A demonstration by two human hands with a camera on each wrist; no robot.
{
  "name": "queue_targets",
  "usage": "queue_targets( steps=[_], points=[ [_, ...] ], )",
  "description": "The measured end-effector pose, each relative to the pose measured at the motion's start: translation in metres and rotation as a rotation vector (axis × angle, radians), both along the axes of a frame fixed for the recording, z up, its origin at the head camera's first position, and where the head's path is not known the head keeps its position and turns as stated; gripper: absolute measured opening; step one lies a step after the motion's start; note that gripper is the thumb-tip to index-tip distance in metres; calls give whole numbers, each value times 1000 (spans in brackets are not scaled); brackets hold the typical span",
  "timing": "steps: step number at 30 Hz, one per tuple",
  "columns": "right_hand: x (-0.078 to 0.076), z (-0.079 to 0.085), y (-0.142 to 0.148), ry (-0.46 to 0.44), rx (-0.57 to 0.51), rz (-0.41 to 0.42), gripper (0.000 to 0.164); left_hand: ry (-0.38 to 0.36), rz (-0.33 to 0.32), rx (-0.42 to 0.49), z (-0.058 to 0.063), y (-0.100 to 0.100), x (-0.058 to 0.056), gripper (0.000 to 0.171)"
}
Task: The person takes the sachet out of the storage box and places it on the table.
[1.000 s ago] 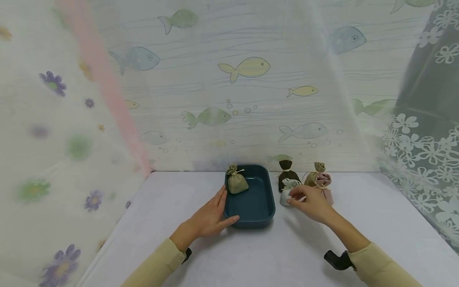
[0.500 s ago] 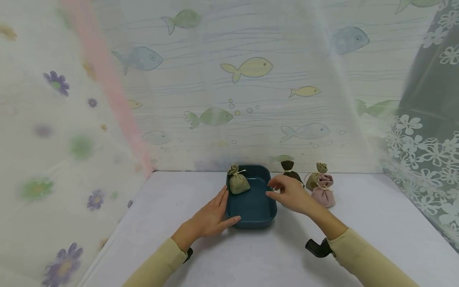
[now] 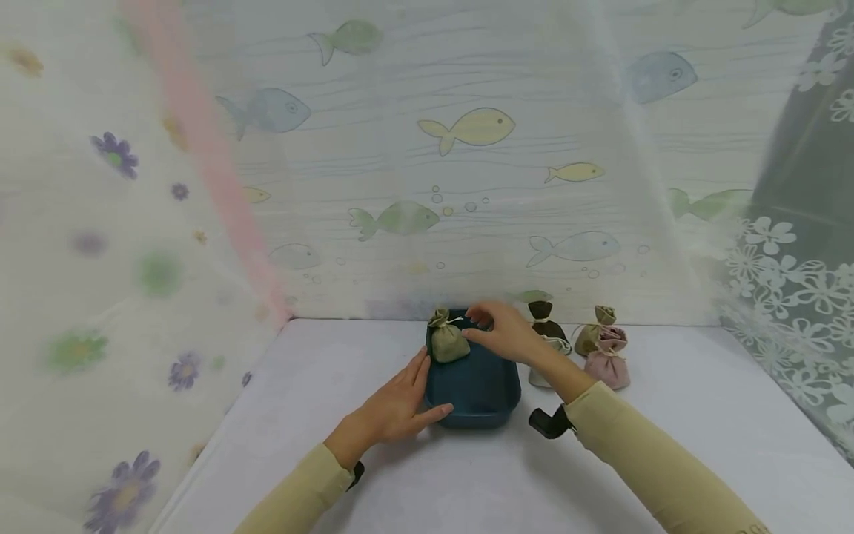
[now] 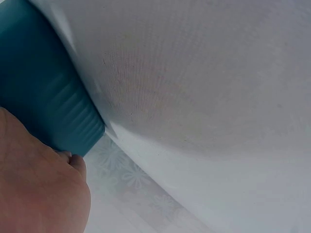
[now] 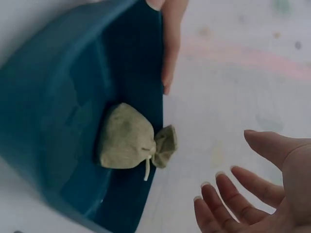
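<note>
A small green drawstring pouch point(image 3: 450, 344) sits at the far left of a dark blue rectangular dish point(image 3: 474, 389), its tied neck reaching the rim. My left hand point(image 3: 394, 404) rests along the dish's left side, fingers straight and thumb at the near corner; in the left wrist view it lies against the blue outer wall point(image 4: 53, 92). My right hand point(image 3: 503, 332) is over the far right part of the dish, beside the pouch. The right wrist view shows this hand point(image 5: 257, 189) with thumb and fingers apart and nothing between them, near the pouch's neck point(image 5: 164, 145).
Right of the dish stand several more pouches: a dark brown one point(image 3: 545, 326), a whitish one point(image 3: 539, 377) partly behind my right forearm, an olive one point(image 3: 587, 339) and a pink one point(image 3: 608, 367). A fish-print curtain point(image 3: 400, 148) hangs behind the white table point(image 3: 674, 400).
My right hand has moved left from the whitish pouch, across the dish's right rim, to beside the green pouch. The whitish pouch stays on the table. My left hand keeps its place.
</note>
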State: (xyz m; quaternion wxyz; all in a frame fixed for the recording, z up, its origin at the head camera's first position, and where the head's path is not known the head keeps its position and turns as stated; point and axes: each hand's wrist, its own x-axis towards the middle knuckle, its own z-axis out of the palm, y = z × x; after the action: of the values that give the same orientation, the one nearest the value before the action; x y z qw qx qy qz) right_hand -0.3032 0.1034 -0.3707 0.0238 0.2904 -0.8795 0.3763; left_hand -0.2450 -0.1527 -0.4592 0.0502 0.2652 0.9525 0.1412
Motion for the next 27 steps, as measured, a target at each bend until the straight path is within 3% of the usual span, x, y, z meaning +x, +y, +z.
queue_targets(
  steps=[6, 16, 27],
  points=[
    [-19, -1, -15, -102, -9, -45, 42, -7, 6, -5, -2, 1, 1, 108],
    [-50, -16, -33, -280, -22, -109, 51, -15, 6, -10, 0, -1, 0, 107],
    [-65, -38, -47, -348, 5, -150, 50, -10, 4, -13, 3, 0, 2, 108]
  ],
)
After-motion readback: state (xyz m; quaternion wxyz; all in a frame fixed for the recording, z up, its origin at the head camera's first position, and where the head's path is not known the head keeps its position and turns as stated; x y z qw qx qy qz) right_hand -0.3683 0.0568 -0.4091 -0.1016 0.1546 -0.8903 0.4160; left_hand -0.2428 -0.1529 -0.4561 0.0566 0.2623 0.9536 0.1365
